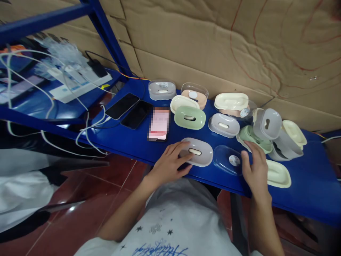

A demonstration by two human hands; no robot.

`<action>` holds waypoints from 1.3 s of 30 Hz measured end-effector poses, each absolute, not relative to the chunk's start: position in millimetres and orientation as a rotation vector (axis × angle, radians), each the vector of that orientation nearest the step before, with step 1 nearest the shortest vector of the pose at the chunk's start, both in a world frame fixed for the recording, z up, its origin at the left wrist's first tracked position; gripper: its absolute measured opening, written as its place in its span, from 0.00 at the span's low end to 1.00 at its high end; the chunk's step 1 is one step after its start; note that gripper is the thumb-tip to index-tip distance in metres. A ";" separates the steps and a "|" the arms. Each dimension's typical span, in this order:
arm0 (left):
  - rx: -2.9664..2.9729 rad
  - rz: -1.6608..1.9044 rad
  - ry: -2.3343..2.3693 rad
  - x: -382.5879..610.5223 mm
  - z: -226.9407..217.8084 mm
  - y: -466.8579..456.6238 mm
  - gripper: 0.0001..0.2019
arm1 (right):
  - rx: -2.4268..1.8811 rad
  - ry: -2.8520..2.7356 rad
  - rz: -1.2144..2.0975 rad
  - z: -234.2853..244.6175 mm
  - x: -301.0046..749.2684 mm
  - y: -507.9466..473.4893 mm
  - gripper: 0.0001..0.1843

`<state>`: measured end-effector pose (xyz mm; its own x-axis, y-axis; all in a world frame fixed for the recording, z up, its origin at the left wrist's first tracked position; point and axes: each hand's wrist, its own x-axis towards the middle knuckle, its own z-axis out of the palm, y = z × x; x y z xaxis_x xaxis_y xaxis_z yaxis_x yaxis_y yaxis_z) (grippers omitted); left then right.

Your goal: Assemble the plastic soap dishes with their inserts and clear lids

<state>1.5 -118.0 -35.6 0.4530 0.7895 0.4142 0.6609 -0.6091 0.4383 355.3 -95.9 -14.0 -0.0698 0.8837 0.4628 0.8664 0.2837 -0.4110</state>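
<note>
My left hand [172, 162] has its fingers spread over the left end of a pale grey oval soap dish [204, 152]. Its fingertips touch the dish near the white bar in the central slot, without a closed grip. To the right of that dish lies a transparent oval lid [223, 164] with a round sticker. My right hand [256, 169] is at the lid's right end, thumb and fingers apart and nothing seen between them. Partly behind the right wrist is a cream oval tray [279, 174]. A green slotted tray [190, 118] and another grey dish [224, 125] sit farther back.
Several stacked grey, green and cream parts [266, 124] crowd the right of the blue table [122, 149]. A lit phone [159, 124] and two dark phones [135, 113] lie left. White cables [87, 131] hang by a power strip [82, 90]. Cardboard [186, 46] lines the back.
</note>
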 end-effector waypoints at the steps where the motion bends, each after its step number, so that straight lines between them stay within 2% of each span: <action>1: 2.472 0.898 1.266 1.2 -35.9 -118.0 0.17 | -1.546 -2.025 0.057 -15.6 356.6 -99.8 0.27; 4: 2.396 0.914 1.234 0.0 -36.1 -116.8 0.20 | -1.481 -2.318 0.158 -21.5 358.8 -115.1 0.35; 9: 2.299 0.888 1.216 -0.9 -34.1 -113.0 0.25 | -1.452 -2.314 0.080 -29.1 353.5 -134.0 0.33; 13: 2.237 0.839 1.254 -3.5 -32.3 -111.8 0.34 | -1.468 -2.384 0.162 -27.5 352.7 -135.0 0.40; 18: 2.141 0.788 1.256 -6.8 -32.1 -110.3 0.47 | -1.389 -2.223 0.277 -13.1 347.6 -122.8 0.32; 23: 2.173 0.780 1.212 -7.2 -35.1 -107.5 0.53 | -1.151 -2.386 0.370 -10.2 296.7 -113.9 0.32; 28: 2.125 0.790 1.209 -10.5 -36.8 -108.0 0.54 | -0.996 -2.549 0.158 -15.6 256.4 -112.2 0.32; 34: 2.084 0.791 1.198 -10.8 -37.1 -107.7 0.52 | -0.932 -2.698 0.021 -7.5 259.9 -107.0 0.32; 39: 2.087 0.731 1.250 -7.7 -35.4 -107.6 0.49 | -0.837 -2.678 0.032 -8.9 259.6 -101.2 0.28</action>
